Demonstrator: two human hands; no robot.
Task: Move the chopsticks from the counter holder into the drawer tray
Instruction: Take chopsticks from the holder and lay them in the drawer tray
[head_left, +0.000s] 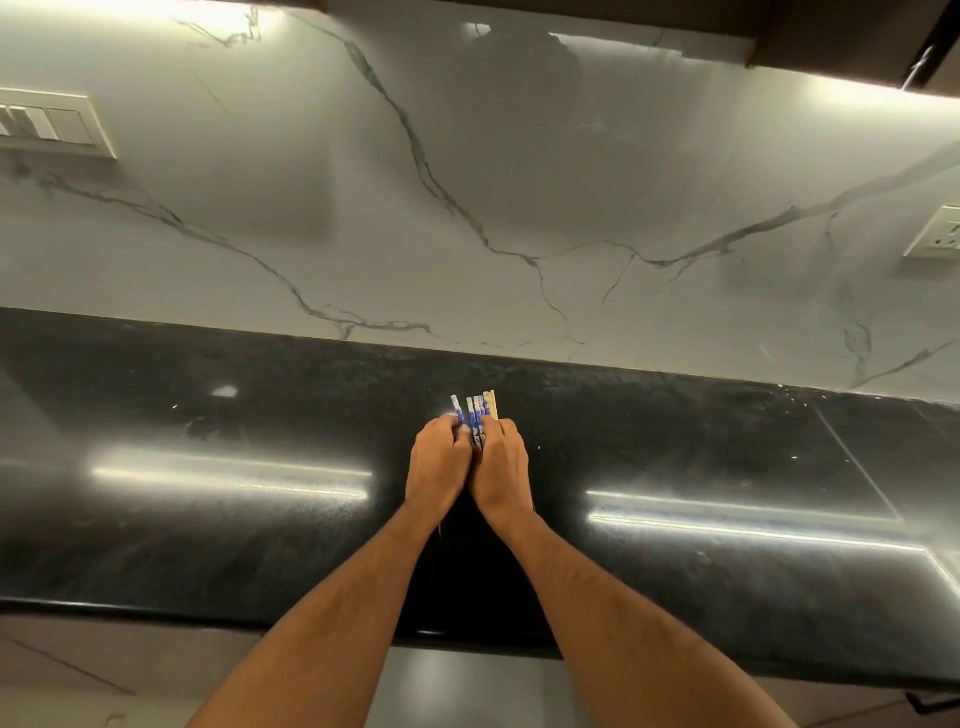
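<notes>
Centrally, above the black counter (208, 519), the left hand (439, 460) and right hand (501, 467) meet side by side, fingers curled around a bundle of chopsticks (475, 413). Blue-and-white patterned ends, plus pale plain ones, fan out beyond the fingertips toward the veined marble wall (467, 182). A switch plate (52, 124) sits at far left on that wall, a socket (940, 234) at far right.

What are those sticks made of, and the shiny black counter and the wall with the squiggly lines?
The chopsticks: some have white tops with blue patterns, perhaps ceramic or printed plastic; one tan stick looks like wood or bamboo. The counter: black polished stone, probably granite, since it mirrors the lights. The wall: pale, grey-veined, glossy, marble or marble-look tile.
</notes>
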